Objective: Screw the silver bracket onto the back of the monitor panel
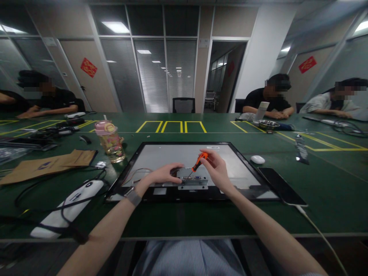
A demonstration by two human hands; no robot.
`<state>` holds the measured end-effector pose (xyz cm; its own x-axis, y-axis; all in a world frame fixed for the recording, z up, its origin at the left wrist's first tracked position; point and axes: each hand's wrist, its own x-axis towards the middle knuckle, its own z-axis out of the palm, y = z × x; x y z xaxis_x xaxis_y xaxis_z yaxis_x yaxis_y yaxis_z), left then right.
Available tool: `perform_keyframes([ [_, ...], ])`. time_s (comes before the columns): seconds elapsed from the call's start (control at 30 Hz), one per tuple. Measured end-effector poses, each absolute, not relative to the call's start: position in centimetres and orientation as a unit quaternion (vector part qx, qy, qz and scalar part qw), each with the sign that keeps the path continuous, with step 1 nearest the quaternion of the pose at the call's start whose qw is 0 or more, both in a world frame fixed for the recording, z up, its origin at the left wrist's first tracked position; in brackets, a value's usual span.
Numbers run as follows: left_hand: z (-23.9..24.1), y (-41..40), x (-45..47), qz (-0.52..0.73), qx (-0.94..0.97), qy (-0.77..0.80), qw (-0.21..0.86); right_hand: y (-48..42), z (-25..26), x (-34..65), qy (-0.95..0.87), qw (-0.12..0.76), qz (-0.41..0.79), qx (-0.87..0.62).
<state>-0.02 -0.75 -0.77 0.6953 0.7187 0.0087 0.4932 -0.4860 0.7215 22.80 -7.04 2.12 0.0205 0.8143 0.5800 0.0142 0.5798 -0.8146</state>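
Striped shirt cloth [184, 257] is closest, just past it comes the edge of the green table [178, 224], and on that lies a flat screen panel [178, 153] with its grey back up. Near its close edge sits a metal bracket [193, 184]. The right hand [217, 168] has its fingers closed around the handle of an orange and black screwdriver [199, 162], which leans with its thin tip down at the bracket. The left hand [163, 174] is bent at the bracket's left end, thumb low and fingers high; I cannot tell if it pinches anything. Because the screwdriver is tilted, its tip could slip and scratch the metal or poke the left thumb, which is very near. If the left hand does not hold firm, the bracket might wiggle under a hard push. Thin wires [140, 172] lie loose by the left wrist, so a sleepy arm could snag and tug them. A pink-topped cup [110, 142] with drink in it stands near the panel's far left corner; one bump could spill it on the parts. Pressing too hard might crack the panel.
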Motion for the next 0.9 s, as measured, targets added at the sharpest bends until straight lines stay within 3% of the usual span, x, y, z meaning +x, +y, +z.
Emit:
perform_keyframes([
  [0.27, -1.03, -0.51, -0.13, 0.148, 0.852, 0.358, 0.351, -7.79, 2.75, 22.63, -0.653, 0.598, 0.379, -0.268],
  [0.63, -0.79, -0.72, 0.07, 0.155, 0.852, 0.355, 0.352, -7.54, 1.91, 22.43, -0.664, 0.622, 0.262, -0.320],
  [0.9, -1.00, -0.51, 0.00, 0.160, 0.857, 0.337, 0.357, -7.83, 2.14, 22.40, -0.683, 0.598, 0.338, -0.249],
])
